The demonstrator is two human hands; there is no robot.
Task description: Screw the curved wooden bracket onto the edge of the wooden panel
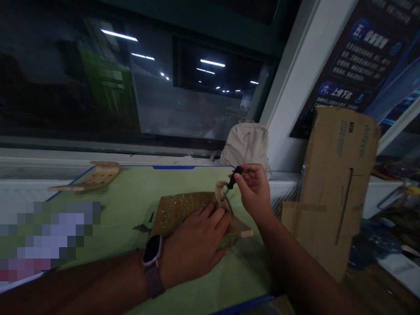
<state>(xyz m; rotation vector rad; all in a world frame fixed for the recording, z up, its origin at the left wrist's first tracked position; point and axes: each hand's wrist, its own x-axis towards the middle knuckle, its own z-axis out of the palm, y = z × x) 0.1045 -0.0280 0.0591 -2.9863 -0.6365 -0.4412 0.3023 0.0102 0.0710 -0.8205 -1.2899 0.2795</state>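
My right hand (255, 188) is closed round the black handle of a screwdriver (234, 179). The tool slants down to the left, its tip at the inner face of a curved light wooden piece (243, 228). My left hand (193, 240), with a watch on the wrist, lies over this piece, fingers bent against it and holding it down. It covers the middle of the wood; whether a screw sits under the tip, I cannot tell. Below is a brown, glossy-taped cardboard sheet (170, 210). Several dark screws (142, 227) lie left of it.
Another curved wooden piece (101, 175) with holes rests at the far left of the green tabletop (131, 188). A beige backpack (246, 142) stands behind the table by the window. Tall folded cardboard (337, 183) leans at the right. The lower left is pixelated.
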